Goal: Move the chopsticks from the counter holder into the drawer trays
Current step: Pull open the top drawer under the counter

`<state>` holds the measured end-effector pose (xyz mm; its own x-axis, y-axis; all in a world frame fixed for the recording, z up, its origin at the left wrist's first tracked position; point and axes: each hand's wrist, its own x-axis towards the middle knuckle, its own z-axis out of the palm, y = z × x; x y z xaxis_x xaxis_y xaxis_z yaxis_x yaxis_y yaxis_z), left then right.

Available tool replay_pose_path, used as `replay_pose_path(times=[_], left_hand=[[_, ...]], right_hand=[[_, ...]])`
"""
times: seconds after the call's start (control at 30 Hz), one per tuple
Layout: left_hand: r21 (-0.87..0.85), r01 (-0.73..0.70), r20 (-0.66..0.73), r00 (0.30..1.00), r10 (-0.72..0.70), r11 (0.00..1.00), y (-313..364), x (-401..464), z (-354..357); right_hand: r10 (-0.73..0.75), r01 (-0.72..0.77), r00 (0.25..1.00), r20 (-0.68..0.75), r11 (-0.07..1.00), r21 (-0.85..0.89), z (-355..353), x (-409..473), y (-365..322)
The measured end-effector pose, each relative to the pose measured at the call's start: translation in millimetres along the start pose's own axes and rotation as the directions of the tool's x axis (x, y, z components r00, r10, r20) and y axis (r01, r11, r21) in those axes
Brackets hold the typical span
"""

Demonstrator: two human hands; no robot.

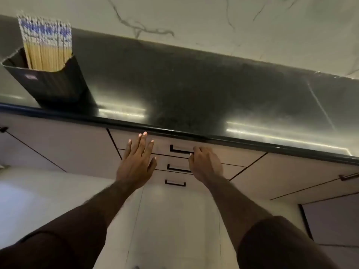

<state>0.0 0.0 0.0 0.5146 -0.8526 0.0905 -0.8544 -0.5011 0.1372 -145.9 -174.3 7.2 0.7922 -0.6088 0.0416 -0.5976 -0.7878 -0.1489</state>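
Observation:
A black holder [48, 82] stands on the dark counter [194, 90] at the far left, near its front edge. Several wooden chopsticks [46, 45] with blue-and-white tops stand upright in it. Below the counter edge is a stack of three closed drawers, each with a black handle. My right hand [205, 164] has its fingers curled at the right end of the top drawer handle [179, 150]; whether they grip it is unclear. My left hand [138, 162] is flat with fingers spread, in front of the top drawer's left part, holding nothing.
Below the top drawer are the second handle [177, 168] and third handle [174, 183]. Cabinet doors flank the drawers. A marble backsplash [213, 20] rises behind the counter. Light floor tiles [174, 230] lie below.

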Motion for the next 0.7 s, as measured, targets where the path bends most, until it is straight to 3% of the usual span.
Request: replay_pose_path(times=[0.17,0.27,0.5,0.7], left_hand=[[-0.026,0.037,-0.013,0.999,-0.037,0.999,-13,4,46],[-0.038,0.058,-0.003,0.998,-0.058,0.998,-20,3,61],[-0.063,0.100,0.010,0.995,-0.100,0.993,-31,-8,77],[-0.036,0.039,-0.023,0.999,-0.040,0.999,-39,-23,69]], right_hand=[[0.099,-0.104,0.952,0.290,0.995,0.001,44,34,4],[0.153,-0.185,0.907,0.393,0.982,0.044,66,41,2],[0.217,-0.252,0.907,0.362,0.966,0.051,76,43,-3],[0.235,-0.259,0.910,0.341,0.966,0.024,81,21,-11]])
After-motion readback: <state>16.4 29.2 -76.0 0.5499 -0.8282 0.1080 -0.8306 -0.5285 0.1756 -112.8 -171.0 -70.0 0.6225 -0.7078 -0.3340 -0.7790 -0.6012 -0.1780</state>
